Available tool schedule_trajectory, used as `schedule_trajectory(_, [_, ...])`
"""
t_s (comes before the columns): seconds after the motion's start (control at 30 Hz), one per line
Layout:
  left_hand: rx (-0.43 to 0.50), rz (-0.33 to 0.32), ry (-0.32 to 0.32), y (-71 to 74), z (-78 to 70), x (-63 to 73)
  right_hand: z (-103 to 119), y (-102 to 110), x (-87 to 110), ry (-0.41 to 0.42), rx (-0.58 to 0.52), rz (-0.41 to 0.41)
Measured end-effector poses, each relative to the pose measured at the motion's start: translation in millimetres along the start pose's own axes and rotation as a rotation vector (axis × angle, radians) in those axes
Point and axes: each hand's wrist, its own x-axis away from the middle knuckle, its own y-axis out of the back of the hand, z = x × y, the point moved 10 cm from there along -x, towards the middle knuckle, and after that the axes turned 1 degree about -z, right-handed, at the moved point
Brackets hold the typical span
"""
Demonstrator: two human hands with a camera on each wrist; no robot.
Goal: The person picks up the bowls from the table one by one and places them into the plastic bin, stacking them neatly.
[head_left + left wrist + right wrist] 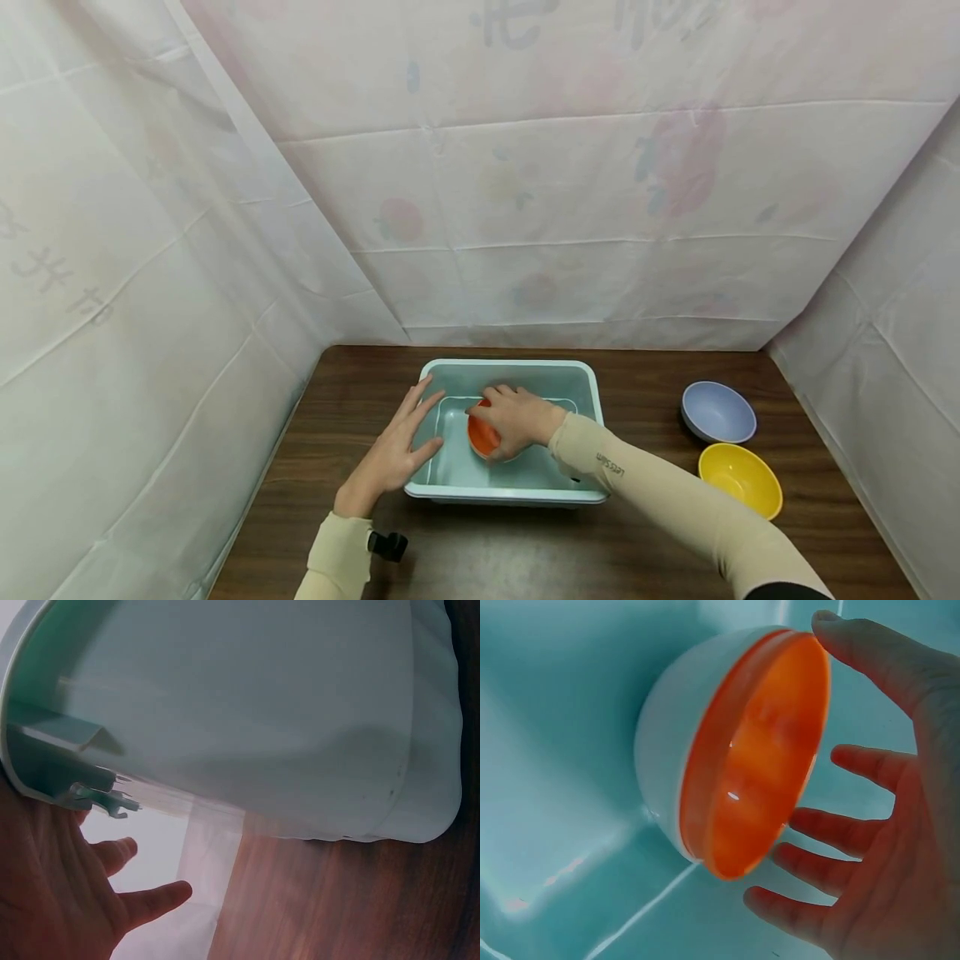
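Observation:
An orange bowl (769, 757) sits nested in a white bowl (664, 742), both inside a pale green basin (510, 497). Over them reaches my right hand (517, 417), its thumb tip at one end of the orange rim and its spread, fairly straight fingers (840, 829) along the near side. Whether every fingertip touches the rim is unclear. My left hand (393, 454) is held beside the basin's left edge, fingers extended and apart. In the left wrist view, part of that hand is hidden behind the basin's end, near a clip-like handle piece (105, 796).
To the right on the dark wooden table (360, 392) stand a blue-purple bowl (718, 412) and a yellow bowl (738, 479), close together. My right forearm passes just left of the yellow bowl. White printed sheets (562, 183) hang around the table's back and sides.

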Motion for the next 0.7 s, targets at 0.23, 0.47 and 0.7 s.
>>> schedule_trajectory(0.23, [0.004, 0.003, 0.005, -0.7, 1.0, 0.0, -6.9, 14.3, 6.6, -0.024, -0.069, -0.001])
schedule_trajectory(0.47, [0.001, -0.001, 0.002, -0.5, 0.5, -0.2, -11.0, 34.7, 15.5, -0.013, -0.16, -0.053])
schedule_trajectory(0.7, [0.007, -0.001, 0.005, -0.8, 2.3, -0.7, -21.5, 53.8, 28.4, -0.043, -0.259, -0.112])
